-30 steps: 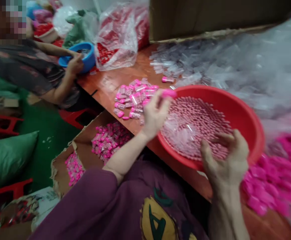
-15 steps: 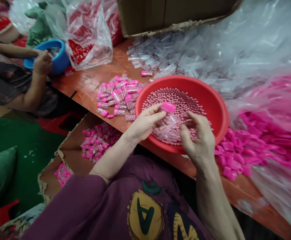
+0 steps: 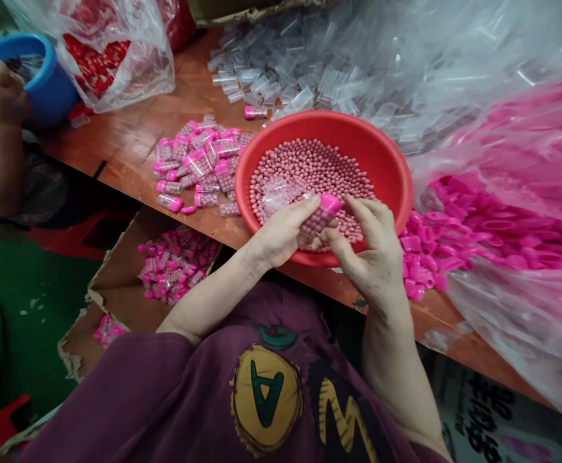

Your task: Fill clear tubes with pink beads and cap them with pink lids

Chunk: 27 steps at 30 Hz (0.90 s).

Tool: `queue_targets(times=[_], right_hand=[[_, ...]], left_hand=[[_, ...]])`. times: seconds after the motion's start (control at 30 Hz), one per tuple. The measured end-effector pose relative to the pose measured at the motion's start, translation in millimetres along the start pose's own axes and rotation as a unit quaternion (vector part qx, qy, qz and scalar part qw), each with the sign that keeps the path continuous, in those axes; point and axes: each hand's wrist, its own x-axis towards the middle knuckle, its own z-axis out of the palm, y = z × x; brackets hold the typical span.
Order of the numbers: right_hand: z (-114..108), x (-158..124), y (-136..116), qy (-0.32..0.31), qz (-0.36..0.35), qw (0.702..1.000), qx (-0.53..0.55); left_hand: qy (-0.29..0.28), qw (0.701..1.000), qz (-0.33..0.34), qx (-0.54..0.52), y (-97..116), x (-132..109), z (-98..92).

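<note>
Two hands (image 3: pixel 281 235), one pink-capped tube (image 3: pixel 320 215), one red basin (image 3: pixel 382 154)

Dim, even indoor light, faint soft shadows, sharp centre, wide-angle stretch toward the frame edges

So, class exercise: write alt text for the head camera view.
A person's left hand grips a clear pink-capped tube of small pink balls over a red basin full of them, the right hand close beside it. Filled tubes lie on an orange tabletop, with empty clear tubes and loose pink caps nearby.
</note>
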Motion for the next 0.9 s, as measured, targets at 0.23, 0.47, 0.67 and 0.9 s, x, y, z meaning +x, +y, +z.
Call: queue_targets(times=[0.23,0.47,0.67,0.9], right_hand=[[21.5,-2.1,-5.3,0.000,-0.013,0.991,-0.134],[33.6,3.5,-3.9,0.072,-0.043,0.980,-0.182],[26.6,-1.5,-2.3,0.014,-0.033,0.991,-0.129],[-23.4,-25.4,36.3,0.080,0.049,0.996,-0.007]], left_hand=[[0.047,0.999,0.005,-0.010,-6.5,10.6,0.4],[0.055,0.998,0.015,0.023,-0.6,7.8,4.3],[0.042,0.998,0.032,0.040,-5.4,2.4,7.9],[0.307,0.869,0.300,0.247,62.7,0.3,-75.4]])
